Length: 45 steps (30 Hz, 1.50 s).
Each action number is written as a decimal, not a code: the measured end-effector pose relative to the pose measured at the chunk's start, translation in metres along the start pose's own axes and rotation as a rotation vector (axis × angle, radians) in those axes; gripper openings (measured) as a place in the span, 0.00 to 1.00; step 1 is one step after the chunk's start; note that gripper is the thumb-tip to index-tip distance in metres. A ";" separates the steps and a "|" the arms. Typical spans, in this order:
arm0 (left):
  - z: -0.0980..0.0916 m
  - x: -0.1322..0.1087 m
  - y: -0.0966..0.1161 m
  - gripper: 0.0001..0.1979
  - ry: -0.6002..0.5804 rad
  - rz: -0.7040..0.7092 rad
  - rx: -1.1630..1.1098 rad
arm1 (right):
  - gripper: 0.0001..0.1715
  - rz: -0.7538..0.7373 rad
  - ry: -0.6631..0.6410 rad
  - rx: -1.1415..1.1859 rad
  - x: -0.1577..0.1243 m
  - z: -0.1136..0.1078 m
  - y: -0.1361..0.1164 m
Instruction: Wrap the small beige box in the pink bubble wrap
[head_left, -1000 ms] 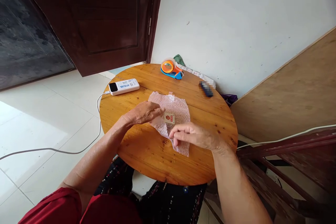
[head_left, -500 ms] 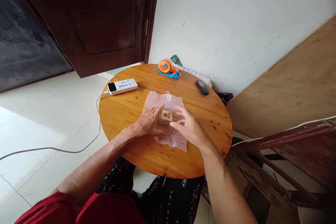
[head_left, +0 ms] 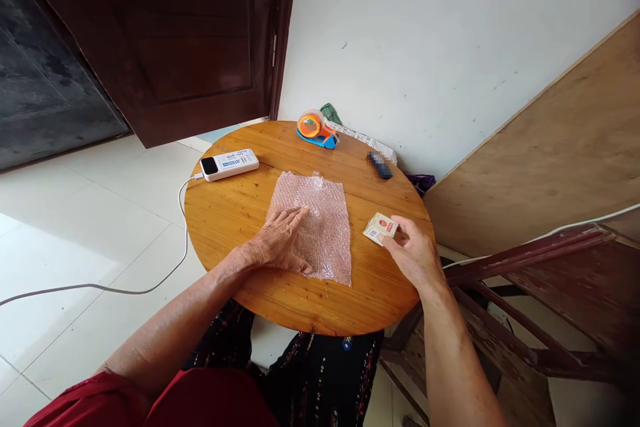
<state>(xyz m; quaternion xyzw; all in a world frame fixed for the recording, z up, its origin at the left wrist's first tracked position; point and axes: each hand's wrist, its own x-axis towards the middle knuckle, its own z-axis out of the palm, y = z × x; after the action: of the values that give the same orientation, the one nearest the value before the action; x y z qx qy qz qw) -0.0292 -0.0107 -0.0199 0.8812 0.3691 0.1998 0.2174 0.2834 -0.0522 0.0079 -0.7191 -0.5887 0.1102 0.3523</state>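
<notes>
A sheet of pinkish bubble wrap (head_left: 323, 213) lies flat in the middle of a round wooden table (head_left: 235, 213). My left hand (head_left: 280, 243) rests palm down on its left part, fingers stretched out. My right hand (head_left: 413, 250) holds a small cream box with a red mark (head_left: 380, 227) over the right side of the table, off the wrap, pinched between thumb and fingers.
A white power bank (head_left: 229, 164) with a cable (head_left: 125, 287) trailing to the floor lies at the table's left. An orange and blue tape dispenser (head_left: 315, 129) and a small dark object (head_left: 380, 165) sit at the far edge by the wall. Dark wooden furniture (head_left: 540, 307) stands right.
The right hand lifted the small box off the bubble wrap and carried it to the right. The left hand flattened the wrap, which now lies smooth.
</notes>
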 end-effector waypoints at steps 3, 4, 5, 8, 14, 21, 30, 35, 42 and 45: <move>-0.002 0.001 0.001 0.61 -0.017 0.008 -0.001 | 0.32 -0.071 0.101 -0.133 -0.003 -0.001 0.002; -0.003 0.001 0.001 0.61 -0.029 0.009 -0.001 | 0.33 -0.124 0.165 -0.161 -0.006 0.001 -0.006; -0.004 0.001 0.002 0.61 -0.046 0.010 0.001 | 0.33 -0.180 0.215 -0.169 -0.010 0.004 -0.018; -0.008 0.003 0.002 0.60 -0.084 0.010 0.012 | 0.23 -0.383 0.144 -0.079 -0.022 0.022 -0.059; -0.010 0.008 -0.002 0.59 -0.120 0.052 0.055 | 0.23 -0.428 -0.211 -0.264 -0.031 0.073 -0.089; -0.023 -0.021 0.012 0.43 -0.093 0.035 0.173 | 0.25 -0.404 -0.177 -0.423 -0.039 0.082 -0.079; -0.016 -0.048 0.056 0.26 -0.091 0.147 0.094 | 0.25 -0.410 -0.159 -0.441 -0.036 0.087 -0.074; -0.003 -0.049 0.054 0.24 -0.015 0.157 0.073 | 0.23 -0.496 -0.051 -0.348 -0.034 0.074 -0.071; 0.001 -0.051 0.051 0.23 0.026 0.179 0.072 | 0.30 -0.306 0.129 -0.359 -0.014 0.012 -0.037; 0.005 -0.052 0.050 0.23 0.059 0.180 0.070 | 0.34 -0.123 0.100 -0.290 -0.006 0.005 -0.006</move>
<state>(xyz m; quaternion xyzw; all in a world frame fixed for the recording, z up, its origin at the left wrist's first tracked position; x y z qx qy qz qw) -0.0323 -0.0820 -0.0077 0.9116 0.3016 0.2313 0.1566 0.2746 -0.0552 0.0067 -0.7298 -0.6229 -0.0336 0.2799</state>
